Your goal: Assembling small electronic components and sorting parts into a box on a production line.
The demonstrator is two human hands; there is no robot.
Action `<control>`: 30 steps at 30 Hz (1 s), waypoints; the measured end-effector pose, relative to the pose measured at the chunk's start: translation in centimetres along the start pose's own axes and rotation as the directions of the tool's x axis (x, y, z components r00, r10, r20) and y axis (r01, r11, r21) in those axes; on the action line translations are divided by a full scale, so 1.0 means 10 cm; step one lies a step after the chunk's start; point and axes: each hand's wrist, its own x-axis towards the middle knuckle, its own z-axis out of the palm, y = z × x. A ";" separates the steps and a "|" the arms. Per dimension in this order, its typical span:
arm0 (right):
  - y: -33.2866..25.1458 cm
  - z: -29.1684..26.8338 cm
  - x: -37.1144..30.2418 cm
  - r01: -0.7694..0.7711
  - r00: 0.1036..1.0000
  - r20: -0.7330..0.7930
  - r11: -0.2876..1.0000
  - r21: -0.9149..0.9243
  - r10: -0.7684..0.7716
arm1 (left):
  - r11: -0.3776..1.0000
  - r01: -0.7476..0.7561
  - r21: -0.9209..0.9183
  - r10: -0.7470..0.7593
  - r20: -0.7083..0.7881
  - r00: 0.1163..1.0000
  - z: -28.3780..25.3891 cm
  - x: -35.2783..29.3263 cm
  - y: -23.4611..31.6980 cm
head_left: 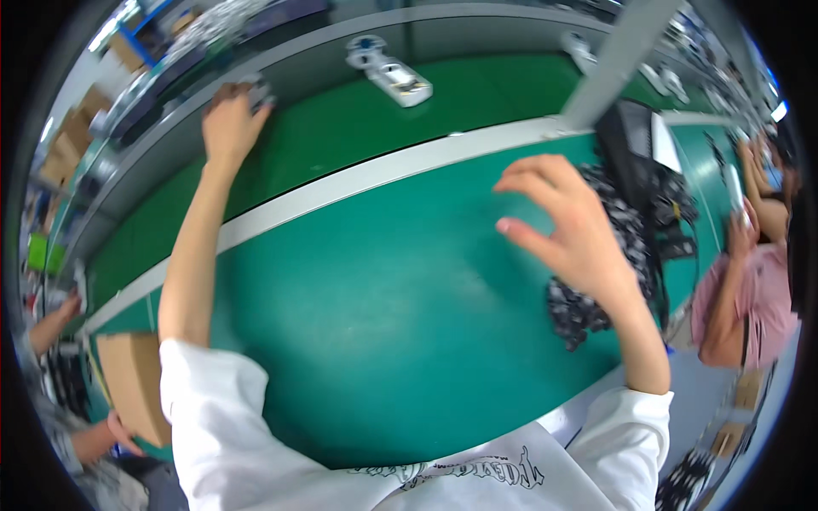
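My left hand (232,126) is stretched far out over the dark green belt (341,140), its fingers curled at a small greyish part (258,90) by the back wall. Blur and the fingers hide most of that part, so its kind does not show. Over the green worktable (366,315), my right hand (573,230) hangs with fingers apart and nothing in it. Just right of it lies a pile of small black-and-grey pieces (575,311). A white device with a round head (402,83) rests on the belt, between my hands and farther away.
A white metal rail (400,168) separates worktable and belt. A grey post (618,64) rises beside a black bag-like item (626,157). At left a person's hand (123,433) touches a cardboard box (136,387); a person in pink (750,298) works at right.
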 end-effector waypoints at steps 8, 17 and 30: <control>-0.20 0.22 -0.43 0.151 0.957 0.267 0.980 -0.131 -0.111 | 0.610 -0.387 -0.692 0.441 -0.109 0.891 -0.73 -0.47 1.76; -0.07 -0.15 -1.14 -0.087 0.980 0.144 0.950 -0.301 0.135 | 0.360 -0.481 -0.800 0.569 -0.220 0.792 -1.12 -0.93 1.97; 0.42 0.09 -0.85 0.153 0.984 -0.038 0.933 -0.325 -0.175 | 0.440 -0.393 -0.808 0.498 -0.145 0.855 -1.18 -0.91 1.91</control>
